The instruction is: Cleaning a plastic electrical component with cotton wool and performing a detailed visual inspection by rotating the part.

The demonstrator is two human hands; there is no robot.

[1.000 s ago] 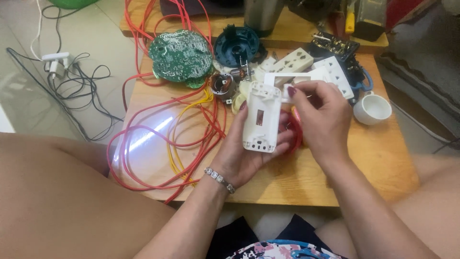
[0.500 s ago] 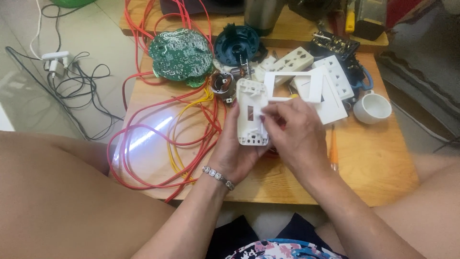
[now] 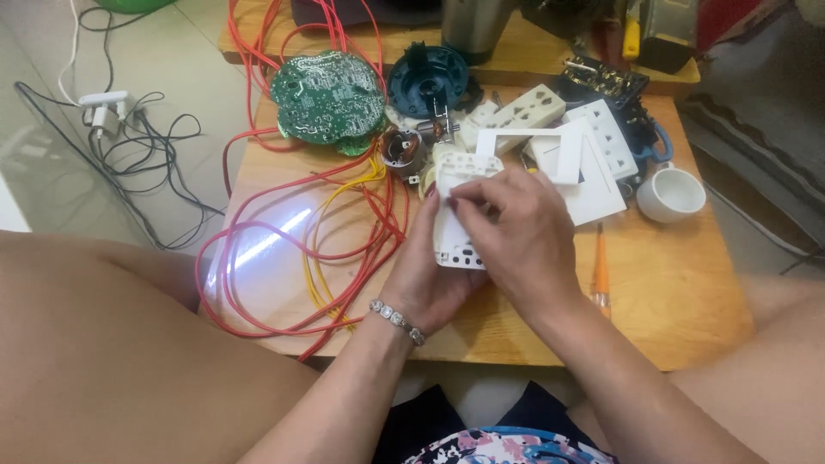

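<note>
My left hand cradles a white plastic socket module from underneath, just above the low wooden table. My right hand lies over the front of the module, fingertips pinching its upper left part. Most of the module is hidden by that hand. A beaded bracelet sits on my left wrist.
Red and yellow wires loop over the table's left half. Behind lie a green circuit board, a dark round housing, a small motor, white socket plates and a white frame. A white cup and an orange screwdriver are at right.
My right hand has moved left across the module, from its right edge to covering its front. The red-handled tool seen beside it a second ago is out of sight.
</note>
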